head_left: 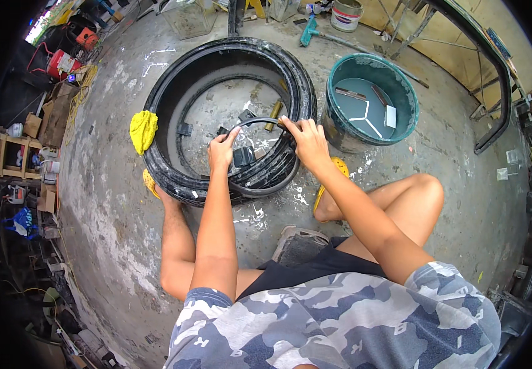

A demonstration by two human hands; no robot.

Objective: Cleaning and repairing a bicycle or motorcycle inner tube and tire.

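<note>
My left hand [224, 147] pinches a black rubber inner tube [265, 187] over the near part of a large black tire [164, 114] lying flat between my legs. My right hand [305, 138] grips the same tube at the tire's right side, so a narrow stretch of it arches between my hands. Inside the tire's ring lie a brass-coloured cylinder [273, 114] and some small dark pieces [244, 157]. A crumpled yellow cloth [142, 130] hangs on the tire's left edge.
A teal bucket of water [370, 67] with strips inside stands right of the tire. Behind are a long-handled squeegee [364, 50], a white pail [346, 15] and a black metal frame [504, 80]. Red machines [60, 61], boxes and a crate [11, 157] crowd the left wall.
</note>
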